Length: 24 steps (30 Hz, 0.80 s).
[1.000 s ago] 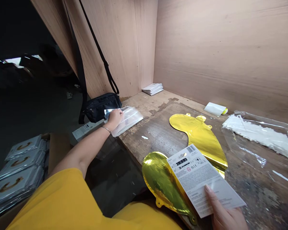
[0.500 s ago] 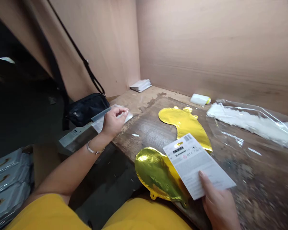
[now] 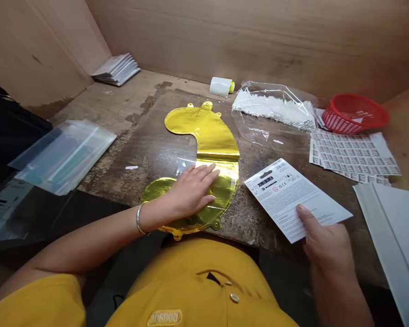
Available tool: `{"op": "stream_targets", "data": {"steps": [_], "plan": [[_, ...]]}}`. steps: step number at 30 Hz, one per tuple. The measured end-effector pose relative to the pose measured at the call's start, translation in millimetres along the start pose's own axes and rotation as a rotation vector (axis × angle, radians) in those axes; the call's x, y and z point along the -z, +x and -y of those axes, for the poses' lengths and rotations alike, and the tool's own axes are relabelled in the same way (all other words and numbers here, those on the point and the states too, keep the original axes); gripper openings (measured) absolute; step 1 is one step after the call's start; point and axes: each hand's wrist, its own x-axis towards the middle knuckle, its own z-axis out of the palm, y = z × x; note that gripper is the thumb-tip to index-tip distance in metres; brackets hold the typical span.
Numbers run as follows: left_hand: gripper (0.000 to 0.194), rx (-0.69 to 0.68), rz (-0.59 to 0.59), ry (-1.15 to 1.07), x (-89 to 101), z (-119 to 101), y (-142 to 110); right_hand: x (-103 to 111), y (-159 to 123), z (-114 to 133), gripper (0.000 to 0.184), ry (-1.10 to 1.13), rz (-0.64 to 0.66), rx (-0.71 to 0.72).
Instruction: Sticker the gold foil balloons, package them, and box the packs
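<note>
A flat gold foil balloon, curved like a hook, lies on the brown worktable with small tabs along its edge. My left hand rests flat on its lower part, fingers stretched out, hiding some of the foil. In my right hand is a white printed card with a hang hole and barcode, gripped at its lower right corner with the thumb on top. The card is tilted, just right of the balloon.
Clear plastic sleeves lie at the left beside a black bag. Toward the back are stacked white packets, a white roll, a bag of white sticks and a red basket. Sticker sheets and white cards lie right.
My left hand has moved from the clear sleeves at the left onto the balloon, which now lies flatter. My right hand still holds the card. The view has turned right.
</note>
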Motion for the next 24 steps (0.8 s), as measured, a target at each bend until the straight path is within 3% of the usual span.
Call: {"op": "stream_targets", "data": {"steps": [3, 5, 9, 12, 18, 24], "plan": [[0.062, -0.025, 0.155, 0.016, -1.5, 4, 7, -1, -6, -1, 0.055, -0.023, 0.171, -0.034], [0.061, -0.036, 0.196, 0.022, -4.4, 5, 9, -8, -7, 5, 0.054, -0.074, 0.227, -0.043], [0.063, -0.033, 0.188, 0.043, -8.6, 5, 8, -26, -3, 19, 0.043, -0.238, 0.032, 0.096], [0.064, -0.027, 0.206, 0.06, -8.8, 4, 7, -35, -6, 26, 0.037, -0.29, 0.037, 0.169], [0.068, -0.021, 0.253, 0.064, -3.5, 2, 9, -35, -22, 25, 0.037, -0.26, 0.264, 0.094], [0.064, -0.093, 0.325, -0.004, 8.2, 10, 11, -30, -7, 5, 0.053, -0.124, 0.524, -0.125]]}}
